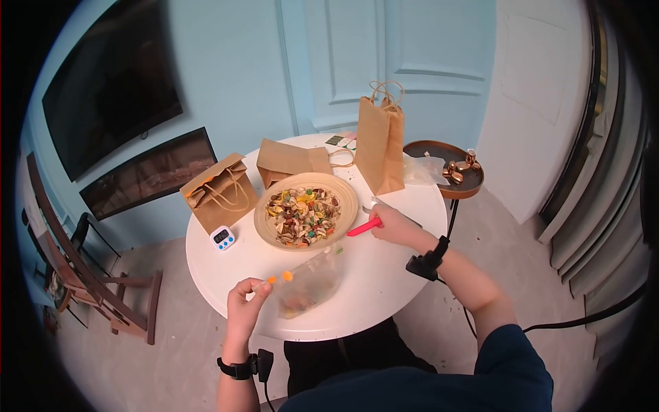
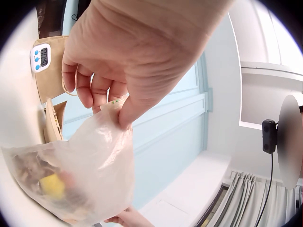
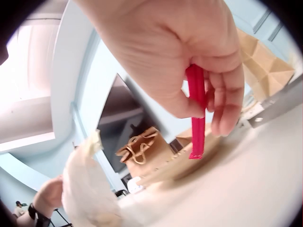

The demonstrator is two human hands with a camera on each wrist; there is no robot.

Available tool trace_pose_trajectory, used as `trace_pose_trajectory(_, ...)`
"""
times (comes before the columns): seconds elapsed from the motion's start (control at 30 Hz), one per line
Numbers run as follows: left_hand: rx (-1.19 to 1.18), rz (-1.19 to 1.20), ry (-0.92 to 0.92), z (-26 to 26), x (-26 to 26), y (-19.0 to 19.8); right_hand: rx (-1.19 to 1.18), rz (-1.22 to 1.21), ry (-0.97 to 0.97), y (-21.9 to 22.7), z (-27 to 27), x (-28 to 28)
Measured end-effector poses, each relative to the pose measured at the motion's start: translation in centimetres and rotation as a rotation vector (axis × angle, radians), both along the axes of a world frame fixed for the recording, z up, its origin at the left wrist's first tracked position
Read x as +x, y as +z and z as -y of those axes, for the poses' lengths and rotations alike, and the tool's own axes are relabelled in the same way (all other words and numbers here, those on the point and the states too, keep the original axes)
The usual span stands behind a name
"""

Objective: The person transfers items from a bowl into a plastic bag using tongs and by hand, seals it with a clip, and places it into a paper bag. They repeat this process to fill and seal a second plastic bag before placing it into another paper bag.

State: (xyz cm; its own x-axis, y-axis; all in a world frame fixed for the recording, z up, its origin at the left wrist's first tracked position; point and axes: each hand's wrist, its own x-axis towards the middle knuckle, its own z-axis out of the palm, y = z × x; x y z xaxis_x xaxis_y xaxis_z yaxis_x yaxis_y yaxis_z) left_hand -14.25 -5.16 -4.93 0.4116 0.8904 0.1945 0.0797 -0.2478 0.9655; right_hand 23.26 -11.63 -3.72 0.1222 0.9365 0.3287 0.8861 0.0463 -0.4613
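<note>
My left hand (image 1: 246,305) pinches the top edge of a translucent plastic bag (image 1: 312,285) between thumb and fingers. The bag hangs at the table's near side; dark, yellow and reddish pieces show through its lower part in the left wrist view. My right hand (image 1: 397,228) grips a long, narrow red plastic bag clip (image 3: 198,135), whose free end sticks out past the thumb. Between and beyond the hands stands a round, pale wooden tray (image 1: 263,231) with a heap of mixed dried potpourri (image 1: 302,214).
Behind the tray are a small paper bag (image 1: 209,196), a lying paper bag (image 1: 292,161) and a tall upright one (image 1: 379,147). A white timer (image 1: 222,237) sits at left. A flat grey item (image 3: 279,109) lies by my right hand. Copper-coloured vessels stand on a side table (image 1: 422,152).
</note>
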Motion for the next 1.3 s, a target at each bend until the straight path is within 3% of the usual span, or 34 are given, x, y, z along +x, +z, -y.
trace_pose_trajectory(0.07, -0.007, 0.028, -0.036, 0.1, 0.1, 0.2, 0.113, -0.060, 0.046, 1.9, 1.2, -1.3)
trace_pose_trajectory(0.17, 0.035, 0.034, -0.005, 0.3, 0.3, 0.5, -0.059, -0.051, -0.042, 4.4, 3.1, -3.1)
trace_pose_trajectory(0.23, 0.155, -0.031, 0.001, 0.5, 0.2, 0.6, -0.234, -0.400, -0.069, 5.4, 3.9, -3.7)
trace_pose_trajectory(0.27, 0.281, -0.095, 0.009, 0.5, 0.2, 0.9, -0.233, -0.397, -0.070, 4.9, 4.0, -3.5)
trace_pose_trajectory(0.3, 0.283, -0.091, 0.011, 0.8, 0.1, 2.0, -0.231, -0.650, 0.049, 4.0, 4.0, -3.3)
trace_pose_trajectory(0.33, 0.489, -0.288, -0.052, 1.3, 0.0, 3.7, -0.228, -0.900, 0.172, 3.3, 4.1, -3.4)
trace_pose_trajectory(0.37, 0.690, -0.489, -0.113, 1.6, 0.1, 5.1, -0.233, -0.895, 0.176, 3.0, 4.1, -3.8)
trace_pose_trajectory(0.4, 0.684, -0.490, -0.107, 1.6, 0.3, 6.0, -0.244, -1.065, 0.227, 2.6, 4.0, -4.7)
trace_pose_trajectory(0.43, 0.708, -0.571, -0.220, 1.6, 0.6, 6.8, -0.256, -1.238, 0.278, 2.1, 3.9, -5.5)
trace_pose_trajectory(0.47, 0.731, -0.652, -0.334, 1.5, 0.7, 7.3, -0.264, -1.240, 0.282, 1.5, 3.8, -6.1)
trace_pose_trajectory(0.53, 0.711, -0.645, -0.423, 1.2, 0.8, 7.3, -0.248, -1.549, 0.384, 0.2, 3.3, -6.8)
trace_pose_trajectory(0.57, 0.697, -0.635, -0.517, 0.9, 0.9, 7.3, -0.253, -1.550, 0.388, -0.4, 3.0, -7.0)
trace_pose_trajectory(0.6, 0.695, -0.638, -0.513, 0.7, 0.9, 7.5, -0.253, -1.670, 0.410, -0.8, 2.7, -7.0)
trace_pose_trajectory(0.63, 0.641, -0.647, -0.625, 0.5, 1.0, 7.8, -0.253, -1.791, 0.432, -1.1, 2.5, -7.2)
trace_pose_trajectory(0.67, 0.584, -0.654, -0.735, 0.3, 1.1, 8.1, -0.258, -1.793, 0.438, -1.2, 2.5, -7.5)
trace_pose_trajectory(0.73, 0.601, -0.614, -0.763, -0.2, 1.5, 8.0, -0.148, -1.562, 0.408, -0.9, 2.4, -8.2)
trace_pose_trajectory(0.77, 0.620, -0.569, -0.796, -0.4, 1.8, 7.9, -0.157, -1.563, 0.417, -0.3, 2.6, -8.8)
trace_pose_trajectory(0.83, 0.557, -0.581, -0.720, -0.6, 2.3, 7.6, -0.054, -1.112, 0.404, 1.3, 3.5, -10.5)
trace_pose_trajectory(0.87, 0.500, -0.589, -0.654, -0.6, 2.5, 7.3, -0.067, -1.115, 0.415, 1.6, 3.8, -11.2)
trace_pose_trajectory(1.03, 0.390, -0.528, -0.593, -0.2, 2.7, 6.6, -0.136, -0.617, 0.470, 1.8, 4.9, -12.6)
trace_pose_trajectory(1.17, 0.337, -0.484, -0.581, 0.2, 2.7, 6.3, -0.204, -0.603, 0.451, 2.1, 4.6, -12.8)
trace_pose_trajectory(1.3, 0.398, -0.478, -0.577, 0.1, 2.6, 6.2, -0.141, -0.329, 0.433, 2.7, 4.5, -13.2)
